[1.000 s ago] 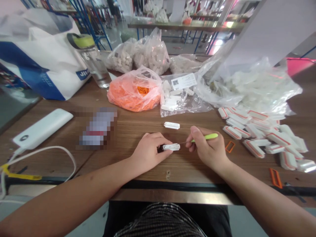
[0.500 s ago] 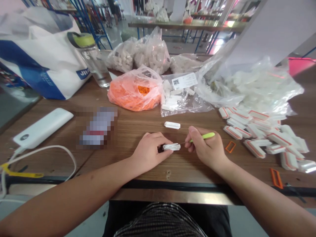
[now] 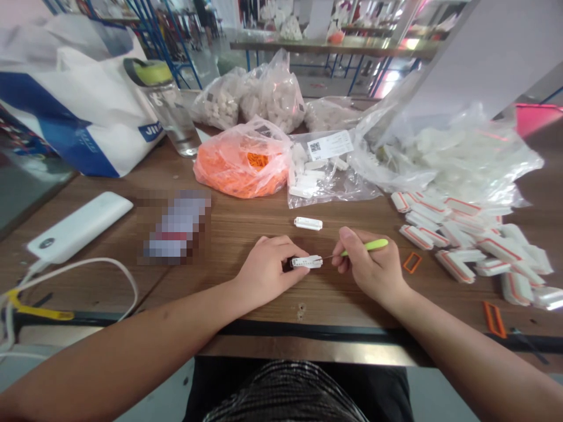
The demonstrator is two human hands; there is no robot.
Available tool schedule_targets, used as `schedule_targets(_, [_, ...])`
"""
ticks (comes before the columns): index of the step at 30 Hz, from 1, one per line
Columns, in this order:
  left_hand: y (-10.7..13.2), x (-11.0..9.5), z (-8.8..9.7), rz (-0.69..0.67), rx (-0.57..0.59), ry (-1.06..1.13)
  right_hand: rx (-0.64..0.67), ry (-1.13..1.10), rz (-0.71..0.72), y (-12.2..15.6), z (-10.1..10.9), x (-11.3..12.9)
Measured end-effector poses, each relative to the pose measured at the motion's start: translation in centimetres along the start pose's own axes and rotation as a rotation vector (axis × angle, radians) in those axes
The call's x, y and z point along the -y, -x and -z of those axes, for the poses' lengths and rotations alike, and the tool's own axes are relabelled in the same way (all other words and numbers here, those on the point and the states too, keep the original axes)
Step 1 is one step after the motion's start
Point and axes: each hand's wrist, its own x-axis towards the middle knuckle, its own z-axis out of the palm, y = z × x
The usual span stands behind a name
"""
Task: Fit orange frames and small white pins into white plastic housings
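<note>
Left hand (image 3: 269, 271) grips white piece (image 3: 307, 262) — right hand (image 3: 369, 265), green pick (image 3: 365, 247).

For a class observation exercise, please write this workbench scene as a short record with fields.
Left hand: holds a white part against the table
Right hand: holds a green-handled pick, its thin tip at the white part's end
Nearest things: loose white part; orange frame
Surface: wooden table
Also on table: bag of orange parts; pile of white parts with red-orange trim; power bank; water bottle
</note>
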Motion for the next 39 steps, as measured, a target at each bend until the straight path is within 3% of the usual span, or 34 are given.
schedule_targets(26, [0.03, -0.01, 0.04, 0.008, 0.006, -0.008, 0.061, 0.067, 0.038, 0.16, -0.01, 0.40])
schedule_targets(32, [0.03, 0.07, 0.01, 0.003, 0.001, -0.009, -0.051, -0.019, -0.015, -0.10, 0.22, 0.20])
schedule_targets(39, [0.04, 0.13, 0.02, -0.001, 0.011, -0.019, -0.039, -0.038, -0.051, -0.29, 0.10, -0.30])
